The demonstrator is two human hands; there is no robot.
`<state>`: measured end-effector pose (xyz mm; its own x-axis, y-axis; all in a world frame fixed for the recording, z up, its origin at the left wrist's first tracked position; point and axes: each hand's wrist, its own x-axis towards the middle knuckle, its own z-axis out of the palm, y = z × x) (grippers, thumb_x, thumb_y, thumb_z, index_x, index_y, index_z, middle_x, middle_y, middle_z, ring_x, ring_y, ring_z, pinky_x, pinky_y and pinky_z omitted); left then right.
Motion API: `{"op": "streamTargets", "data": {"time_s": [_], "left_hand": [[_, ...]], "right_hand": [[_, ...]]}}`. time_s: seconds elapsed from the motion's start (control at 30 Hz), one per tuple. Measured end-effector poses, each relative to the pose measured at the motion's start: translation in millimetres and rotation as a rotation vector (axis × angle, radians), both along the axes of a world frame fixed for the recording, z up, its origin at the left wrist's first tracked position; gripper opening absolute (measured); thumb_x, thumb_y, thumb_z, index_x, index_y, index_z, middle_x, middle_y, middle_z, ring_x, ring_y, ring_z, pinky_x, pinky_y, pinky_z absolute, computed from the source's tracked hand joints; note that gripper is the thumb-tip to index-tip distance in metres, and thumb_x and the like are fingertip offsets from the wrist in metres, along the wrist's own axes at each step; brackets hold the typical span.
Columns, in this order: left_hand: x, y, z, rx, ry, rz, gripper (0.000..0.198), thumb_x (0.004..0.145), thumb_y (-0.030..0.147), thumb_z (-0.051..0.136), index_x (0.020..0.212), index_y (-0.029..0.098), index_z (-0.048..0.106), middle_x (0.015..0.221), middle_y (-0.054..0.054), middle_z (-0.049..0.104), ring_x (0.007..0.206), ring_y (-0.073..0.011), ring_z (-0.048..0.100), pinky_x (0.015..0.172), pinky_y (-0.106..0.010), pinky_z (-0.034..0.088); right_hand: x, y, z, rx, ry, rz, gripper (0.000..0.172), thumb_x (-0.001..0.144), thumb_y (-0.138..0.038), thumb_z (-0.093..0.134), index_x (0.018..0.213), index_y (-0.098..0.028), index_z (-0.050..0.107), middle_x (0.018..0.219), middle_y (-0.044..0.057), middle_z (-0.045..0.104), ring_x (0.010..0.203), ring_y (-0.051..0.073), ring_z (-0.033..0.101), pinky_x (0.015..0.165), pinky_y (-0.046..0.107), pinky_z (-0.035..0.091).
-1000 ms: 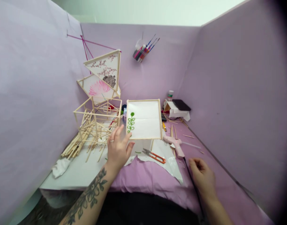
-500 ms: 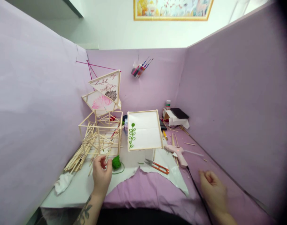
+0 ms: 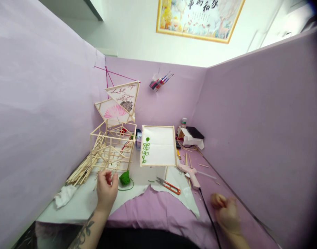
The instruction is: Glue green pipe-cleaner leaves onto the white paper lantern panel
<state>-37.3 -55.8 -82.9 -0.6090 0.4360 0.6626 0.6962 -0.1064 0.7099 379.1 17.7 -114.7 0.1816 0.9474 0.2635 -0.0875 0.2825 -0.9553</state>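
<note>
My left hand [image 3: 106, 188] hovers over the white covering with its fingers curled and a gap between thumb and forefinger; nothing shows in it. Just right of it lies a ball of green yarn [image 3: 124, 177] with a loose tail. My right hand [image 3: 226, 211] is closed, right of the glue gun's black cable, and whatever its fingers may hold is hidden. A white panel in a wooden frame [image 3: 162, 147] stands mid-table, with a green leafy stem [image 3: 146, 152] along its left side. Orange-handled snips [image 3: 169, 186] lie in front of it.
A wooden stick frame [image 3: 113, 138] and a pile of sticks [image 3: 84, 169] occupy the left. A pink glue gun [image 3: 191, 174] lies right of the panel. Farther back are a black flat object [image 3: 195, 132] and hanging painted panels [image 3: 126, 98]. Purple walls enclose the table.
The view has tilted and shifted slightly. My right hand has turned a little, its fingers still closed. My left hand keeps nearly the same pose beside the yarn.
</note>
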Motion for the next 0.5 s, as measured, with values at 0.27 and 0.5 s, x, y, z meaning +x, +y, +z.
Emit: {"op": "streamTargets", "data": {"time_s": [0.27,0.5], "left_hand": [[3.7,2.8,3.3,0.052,0.145,-0.054,0.026,0.079,0.028,0.059,0.1,0.017,0.047,0.076,0.002,0.047,0.056,-0.0106,0.046,0.055,-0.025,0.046],[5.1,2.5,2.3,0.068,0.099,-0.088,0.03,0.08,0.029,0.057,0.105,0.016,0.045,0.078,0.0,0.051,0.056,-0.0112,0.048,0.054,-0.026,0.048]], "right_hand": [[-2.9,2.1,4.8,0.04,0.028,0.002,0.057,0.089,-0.063,0.012,0.048,-0.026,0.026,0.047,-0.003,0.021,0.043,0.015,0.021,0.043,0.032,0.022],[-4.5,4.1,4.6,0.07,-0.056,-0.016,0.061,0.089,-0.066,0.008,0.047,-0.025,0.027,0.046,-0.003,0.025,0.042,0.014,0.024,0.042,0.031,0.024]]}}
